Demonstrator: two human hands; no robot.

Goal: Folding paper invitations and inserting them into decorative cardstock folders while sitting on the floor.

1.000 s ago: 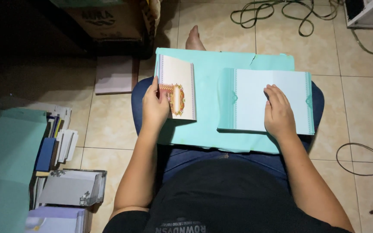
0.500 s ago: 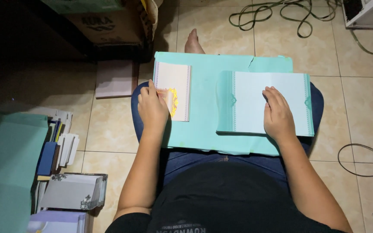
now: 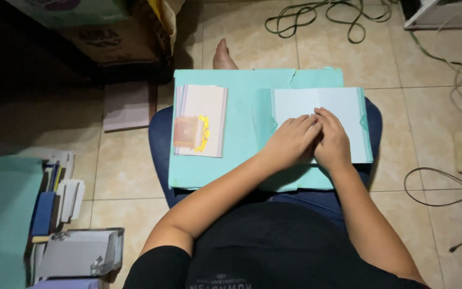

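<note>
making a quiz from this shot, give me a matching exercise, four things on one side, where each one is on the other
Things:
1. card stack
2. both hands
3. cables
4. box

Places:
a. floor, lower left
b. on the pale folded sheet
c. left part of the teal board
d. floor, top of the view

Pairs: 1-c, 2-b, 3-d, 4-a

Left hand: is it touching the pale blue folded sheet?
Touching. The head view shows the left hand lying flat on the pale blue folded sheet, beside the right hand.
</note>
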